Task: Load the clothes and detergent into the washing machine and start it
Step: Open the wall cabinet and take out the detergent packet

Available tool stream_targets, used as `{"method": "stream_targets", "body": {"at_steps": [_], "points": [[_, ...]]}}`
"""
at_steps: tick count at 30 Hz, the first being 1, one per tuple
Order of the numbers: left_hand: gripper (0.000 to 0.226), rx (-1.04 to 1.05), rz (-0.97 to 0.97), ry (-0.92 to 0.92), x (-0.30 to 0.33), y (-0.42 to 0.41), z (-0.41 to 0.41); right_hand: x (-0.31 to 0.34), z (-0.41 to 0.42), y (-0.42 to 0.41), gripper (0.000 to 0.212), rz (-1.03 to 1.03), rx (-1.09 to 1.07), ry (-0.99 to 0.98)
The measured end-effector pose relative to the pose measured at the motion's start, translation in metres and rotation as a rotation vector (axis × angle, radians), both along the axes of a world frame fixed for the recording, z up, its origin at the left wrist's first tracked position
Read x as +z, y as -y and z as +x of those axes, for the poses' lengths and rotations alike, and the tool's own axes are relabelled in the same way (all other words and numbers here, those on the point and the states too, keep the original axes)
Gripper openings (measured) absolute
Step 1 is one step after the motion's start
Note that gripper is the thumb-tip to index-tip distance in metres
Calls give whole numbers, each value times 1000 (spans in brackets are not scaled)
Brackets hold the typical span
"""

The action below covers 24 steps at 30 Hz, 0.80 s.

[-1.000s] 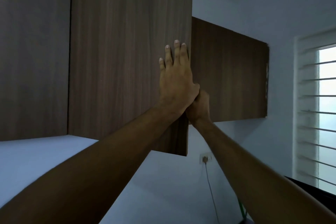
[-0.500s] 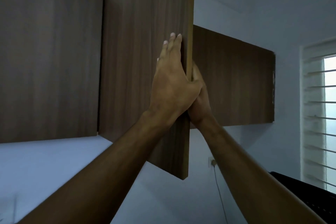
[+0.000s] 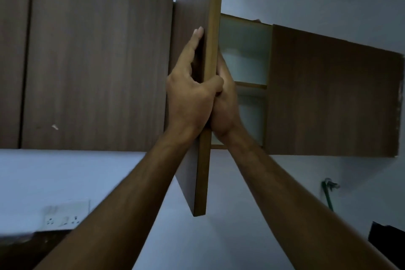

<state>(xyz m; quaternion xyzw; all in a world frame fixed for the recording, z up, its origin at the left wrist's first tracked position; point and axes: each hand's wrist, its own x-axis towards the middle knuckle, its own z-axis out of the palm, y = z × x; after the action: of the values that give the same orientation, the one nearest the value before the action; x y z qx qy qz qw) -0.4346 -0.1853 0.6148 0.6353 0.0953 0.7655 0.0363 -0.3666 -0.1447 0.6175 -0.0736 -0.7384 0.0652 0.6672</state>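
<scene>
Overhead, neither clothes, detergent nor washing machine is in view, so by my reading the task is at an early stage: fetching something, probably the detergent, from a wall cupboard, with loading and starting all left to do. What shows is the cupboard door point(image 3: 192, 17), swung out edge-on toward the camera. The left hand point(image 3: 188, 92) lies on its outer face with fingers straight and the thumb hooked round the edge, gripping it. The right hand point(image 3: 223, 103) is on the inner side, pressed to the door; how its fingers lie I cannot tell. Behind the door the open compartment point(image 3: 245, 50) shows pale shelves, contents unclear. Closed cupboard fronts point(image 3: 98, 72) flank it, and a wall socket point(image 3: 63, 219) sits lower left.
</scene>
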Motion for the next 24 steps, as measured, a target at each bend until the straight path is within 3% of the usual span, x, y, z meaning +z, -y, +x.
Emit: {"method": "stream_targets", "body": {"at_steps": [7,13,17,22,24], "points": [[62,306,74,-8,-8,10,-22,-4,-28,7,83,-49,153,8],[59,526,102,-13,-8,13,-45,-10,-47,5,102,-98,148,47],[53,528,141,13,-10,12,-62,-10,-66,-1,84,-99,116,43],[47,647,221,25,-10,7,-64,-12,-74,-8,88,-110,118,-33],[47,668,235,32,-9,5,-63,-12,-70,-9,78,-119,128,-16]]}}
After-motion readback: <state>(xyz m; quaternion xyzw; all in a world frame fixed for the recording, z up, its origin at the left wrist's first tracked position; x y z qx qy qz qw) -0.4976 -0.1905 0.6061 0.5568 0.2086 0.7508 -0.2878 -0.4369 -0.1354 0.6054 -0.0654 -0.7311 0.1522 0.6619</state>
